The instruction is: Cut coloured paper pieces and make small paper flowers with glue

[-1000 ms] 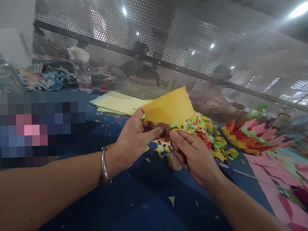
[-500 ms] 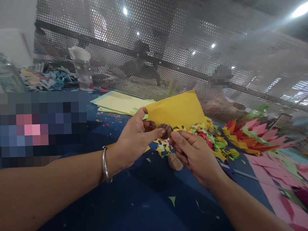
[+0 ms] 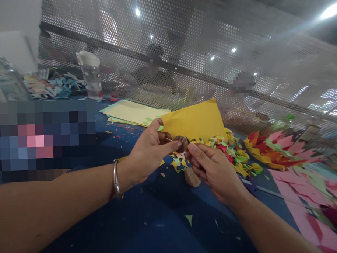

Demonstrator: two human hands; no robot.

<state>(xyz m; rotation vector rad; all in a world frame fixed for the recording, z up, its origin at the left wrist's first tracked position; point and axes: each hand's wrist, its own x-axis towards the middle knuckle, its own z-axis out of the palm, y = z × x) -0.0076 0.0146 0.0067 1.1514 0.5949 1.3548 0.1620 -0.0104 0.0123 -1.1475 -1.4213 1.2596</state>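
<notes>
My left hand (image 3: 148,151) is closed, with thumb and fingers pinching a small round brown piece (image 3: 181,142) that has darker stripes. My right hand (image 3: 211,165) meets it from the other side, its thumb and forefinger pressed together at a thin dark tip (image 3: 188,140); what that tip belongs to is hidden in the fingers. Under the right fingers lies a second brown lump (image 3: 191,178) on the blue table (image 3: 160,222). A yellow paper sheet (image 3: 194,120) rises tilted just behind my left hand; whether those fingers touch it, I cannot tell.
Pale sheets (image 3: 137,112) lie stacked behind. Coloured paper cuttings (image 3: 232,150) heap beyond my right hand, with red and pink pointed paper (image 3: 280,148) and pink sheets (image 3: 303,195) farther right. A lidded cup (image 3: 91,75) and a glass jar (image 3: 6,80) stand back left, before a perforated screen (image 3: 121,43).
</notes>
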